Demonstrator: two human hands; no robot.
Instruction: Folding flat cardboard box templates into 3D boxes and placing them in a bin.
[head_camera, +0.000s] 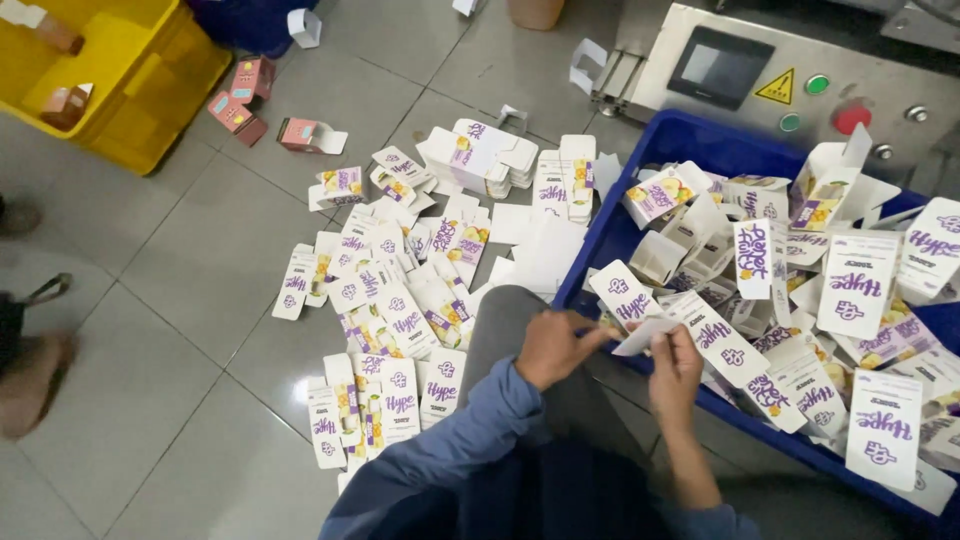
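Cardboard carton blank (640, 335), white, pinched between our left hand (553, 347) and right hand (678, 368) at the blue crate's (640, 135) near-left corner; we judge it light, thin, creasable; grip the edges.

Bare floor (150, 330) lies open to the left, between the yellow bin (120, 90) and the spread of flat cartons (400, 300). That spread blocks the floor ahead of the knee (505, 320). To the right the blue crate (650, 140) stands heaped with cartons, its near wall close against both hands, with the machine (800, 70) just behind it. A few pink boxes (245, 100) lie scattered beside the bin
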